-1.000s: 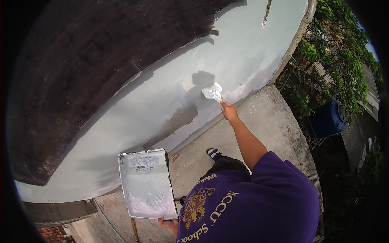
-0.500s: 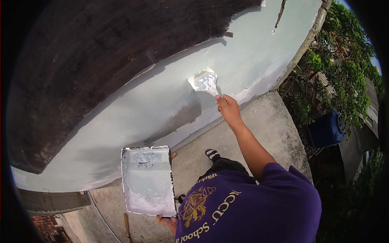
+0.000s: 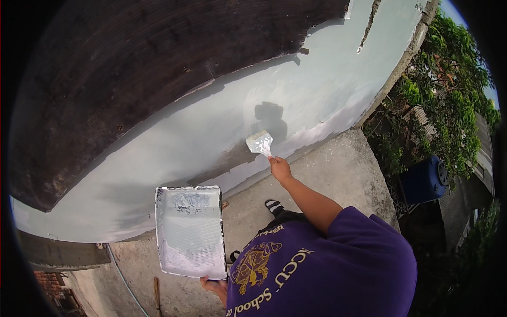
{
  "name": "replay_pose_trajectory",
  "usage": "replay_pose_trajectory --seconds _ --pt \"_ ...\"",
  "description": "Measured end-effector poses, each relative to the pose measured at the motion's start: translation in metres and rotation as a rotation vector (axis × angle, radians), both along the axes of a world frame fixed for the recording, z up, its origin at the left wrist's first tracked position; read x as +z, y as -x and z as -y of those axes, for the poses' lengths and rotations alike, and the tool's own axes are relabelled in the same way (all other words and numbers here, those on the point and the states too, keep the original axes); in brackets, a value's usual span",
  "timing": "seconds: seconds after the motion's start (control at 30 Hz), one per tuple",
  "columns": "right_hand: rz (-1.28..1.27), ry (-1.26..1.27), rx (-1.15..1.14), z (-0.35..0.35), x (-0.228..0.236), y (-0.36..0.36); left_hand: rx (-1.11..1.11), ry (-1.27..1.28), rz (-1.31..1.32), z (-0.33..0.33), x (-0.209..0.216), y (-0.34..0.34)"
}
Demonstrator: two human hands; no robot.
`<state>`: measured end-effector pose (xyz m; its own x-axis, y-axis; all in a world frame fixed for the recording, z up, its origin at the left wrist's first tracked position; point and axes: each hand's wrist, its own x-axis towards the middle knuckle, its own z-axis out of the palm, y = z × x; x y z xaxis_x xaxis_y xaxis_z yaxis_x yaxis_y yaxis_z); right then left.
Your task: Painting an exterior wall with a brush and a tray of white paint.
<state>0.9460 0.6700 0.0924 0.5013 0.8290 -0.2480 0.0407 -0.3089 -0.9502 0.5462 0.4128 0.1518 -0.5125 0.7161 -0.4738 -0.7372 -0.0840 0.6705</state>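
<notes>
My right hand (image 3: 280, 170) is closed round the handle of a wide paintbrush (image 3: 260, 143), its head smeared with white paint. The bristles are at the pale green-white wall (image 3: 222, 127), beside a grey unpainted-looking patch (image 3: 227, 162); whether they press on it I cannot tell. Low on the left, my left hand (image 3: 213, 285) grips the near edge of a paint tray (image 3: 191, 224). Pale paint coats the tray's ribbed slope, and its rim is splotched black and white. The fingers under the tray are hidden.
A dark brown panel (image 3: 132, 68) covers the upper wall. Below runs a concrete floor (image 3: 338, 174), with my sandalled foot (image 3: 273, 206) on it. A broom-like stick (image 3: 157, 296) and a thin hose (image 3: 124, 277) lie at lower left. A blue tank (image 3: 425, 179) and trees (image 3: 438, 100) stand beyond the right edge.
My right hand has brought the paintbrush down and slightly left along the wall, nearer the grey patch. The tray in my left hand has hardly shifted. A shadow now shows above the brush.
</notes>
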Motion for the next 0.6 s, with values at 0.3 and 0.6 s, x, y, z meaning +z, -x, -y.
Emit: replay_pose_trajectory --seconds 0.3,0.6 --pt "-0.191 0.004 -0.006 -0.007 0.119 0.004 0.042 0.014 0.007 0.01 -0.006 0.002" --pt "-0.269 -0.401 0.026 -0.016 0.186 -0.007 -0.006 -0.057 0.081 0.024 0.013 0.004"
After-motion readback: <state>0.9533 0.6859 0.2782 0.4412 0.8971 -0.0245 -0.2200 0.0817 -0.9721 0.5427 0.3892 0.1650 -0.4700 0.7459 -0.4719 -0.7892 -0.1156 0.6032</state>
